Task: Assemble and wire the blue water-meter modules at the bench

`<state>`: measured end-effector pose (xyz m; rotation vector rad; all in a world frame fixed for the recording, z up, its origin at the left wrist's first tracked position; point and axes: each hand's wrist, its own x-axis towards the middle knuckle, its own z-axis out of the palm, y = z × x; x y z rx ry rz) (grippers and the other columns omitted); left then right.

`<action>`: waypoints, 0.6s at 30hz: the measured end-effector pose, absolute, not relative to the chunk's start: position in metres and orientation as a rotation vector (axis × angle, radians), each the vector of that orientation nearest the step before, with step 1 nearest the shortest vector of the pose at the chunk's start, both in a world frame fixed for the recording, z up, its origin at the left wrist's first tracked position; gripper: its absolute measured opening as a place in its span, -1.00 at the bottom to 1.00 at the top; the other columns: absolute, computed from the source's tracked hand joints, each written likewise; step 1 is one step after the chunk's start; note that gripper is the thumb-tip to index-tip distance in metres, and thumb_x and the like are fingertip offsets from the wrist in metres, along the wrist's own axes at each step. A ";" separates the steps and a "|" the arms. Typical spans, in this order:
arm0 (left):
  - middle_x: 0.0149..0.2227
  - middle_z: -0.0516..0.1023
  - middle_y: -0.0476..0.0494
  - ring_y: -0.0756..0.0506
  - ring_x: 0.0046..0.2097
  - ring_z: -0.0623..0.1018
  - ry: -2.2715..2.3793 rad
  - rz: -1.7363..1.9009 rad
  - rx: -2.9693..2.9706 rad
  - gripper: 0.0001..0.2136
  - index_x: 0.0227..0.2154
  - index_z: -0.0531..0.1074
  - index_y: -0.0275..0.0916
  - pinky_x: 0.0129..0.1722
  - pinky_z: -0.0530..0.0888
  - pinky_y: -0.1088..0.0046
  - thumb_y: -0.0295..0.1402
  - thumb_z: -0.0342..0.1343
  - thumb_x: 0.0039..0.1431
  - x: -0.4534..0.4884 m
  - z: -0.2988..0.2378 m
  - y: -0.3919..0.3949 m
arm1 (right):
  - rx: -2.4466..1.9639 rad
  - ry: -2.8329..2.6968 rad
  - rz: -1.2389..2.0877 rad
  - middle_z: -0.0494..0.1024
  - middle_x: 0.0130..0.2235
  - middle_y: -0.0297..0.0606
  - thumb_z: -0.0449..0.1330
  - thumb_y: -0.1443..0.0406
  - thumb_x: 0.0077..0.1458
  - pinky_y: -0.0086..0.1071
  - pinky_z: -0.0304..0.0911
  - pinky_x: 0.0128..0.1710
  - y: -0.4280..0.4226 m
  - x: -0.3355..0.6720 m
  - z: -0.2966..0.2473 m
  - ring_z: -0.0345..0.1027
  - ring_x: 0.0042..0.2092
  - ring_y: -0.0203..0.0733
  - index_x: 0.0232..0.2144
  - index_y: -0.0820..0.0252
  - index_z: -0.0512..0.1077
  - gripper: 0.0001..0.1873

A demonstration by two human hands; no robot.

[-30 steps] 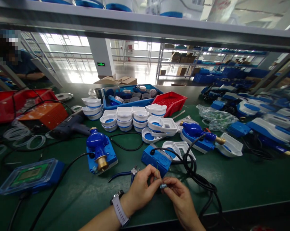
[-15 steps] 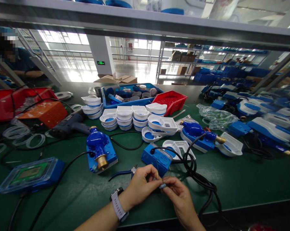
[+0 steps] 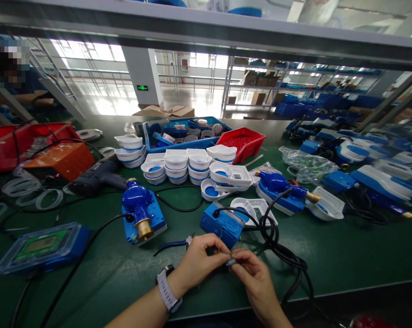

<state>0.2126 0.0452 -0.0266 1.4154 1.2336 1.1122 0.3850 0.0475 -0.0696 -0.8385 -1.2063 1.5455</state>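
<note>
My left hand (image 3: 206, 258) is closed in a pinch, thumb and forefinger meeting at what appears to be a thin wire. My right hand (image 3: 255, 278) pinches a small dark cylindrical part (image 3: 230, 262) with pale marks, and both hands' fingertips nearly touch around it. Fine wires run down to the fingers from a blue box (image 3: 223, 223) with a black cable, just beyond my hands. Blue-handled cutting pliers (image 3: 173, 244) lie beside my left hand, their jaws partly behind it. The exact joint between wire and part is hidden by my fingers.
Blue meters with brass ends (image 3: 137, 209) stand left and right. White housings (image 3: 177, 165) are stacked behind. A coiled black cable (image 3: 277, 241) lies to the right, a display unit (image 3: 42, 246) at left. A shelf (image 3: 206, 27) crosses overhead; a person (image 3: 7, 77) sits far left.
Both hands stay almost in place, with slight finger movement around the small part. The whole view shifts very slightly.
</note>
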 end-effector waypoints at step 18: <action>-0.42 0.31 0.02 0.02 -0.38 0.29 1.044 0.899 1.374 -0.88 -0.31 0.33 -0.28 -0.37 0.23 0.53 -0.34 0.06 0.13 0.198 -0.016 0.042 | -0.811 -1.215 1.551 0.49 -0.30 -0.27 0.39 0.19 0.07 -0.46 0.32 -0.28 0.046 0.388 -0.074 0.37 -0.30 -0.20 -0.33 0.13 0.54 -0.83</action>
